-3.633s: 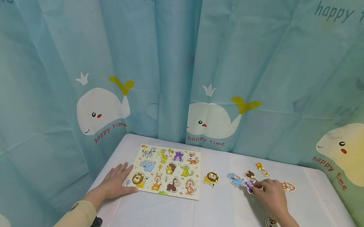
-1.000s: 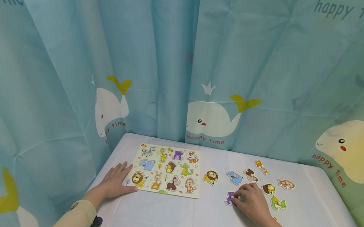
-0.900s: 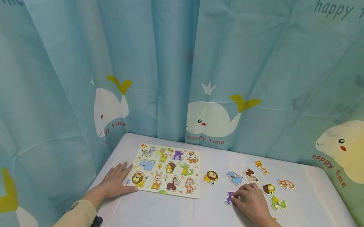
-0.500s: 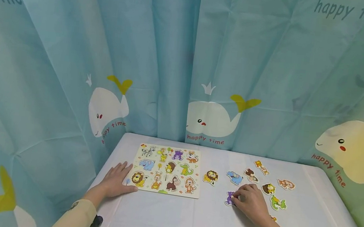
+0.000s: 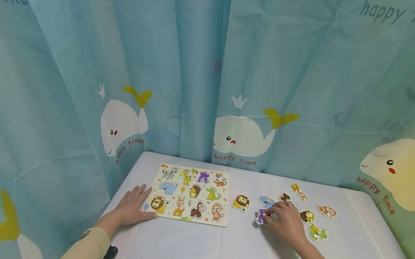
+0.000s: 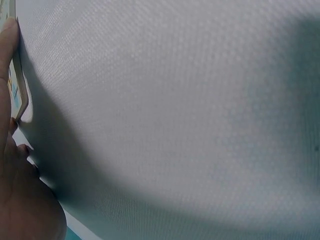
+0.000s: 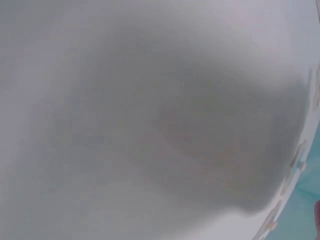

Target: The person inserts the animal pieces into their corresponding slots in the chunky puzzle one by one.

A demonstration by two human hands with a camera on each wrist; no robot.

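Note:
My right hand (image 5: 286,222) pinches a purple hippo puzzle piece (image 5: 260,216) by its near-right side, between thumb and fingers. Right behind that piece lies a blue elephant piece (image 5: 266,202). The fingers partly cover a brown gorilla piece (image 5: 284,196). My left hand (image 5: 131,205) rests with fingers spread at the left edge of the pale animal puzzle board (image 5: 197,220), the thumb over its front corner. In the left wrist view the thumb (image 6: 7,42) lies along the board's edge (image 6: 21,95). The right wrist view shows mostly tablecloth, with pegged pieces edge-on at the right.
A lion piece (image 5: 240,203) lies between the board and the right hand. Right of that hand are hedgehog (image 5: 307,216), crocodile (image 5: 318,232) and monkey (image 5: 326,211) pieces, with an orange-yellow piece (image 5: 299,191) farther back. A blue whale-print curtain (image 5: 182,79) hangs behind the white table.
The right hand first brought the hippo piece leftward and nearer from beside the gorilla piece. Within the last half second it moved it slightly away, up by the elephant piece. The left hand stayed put.

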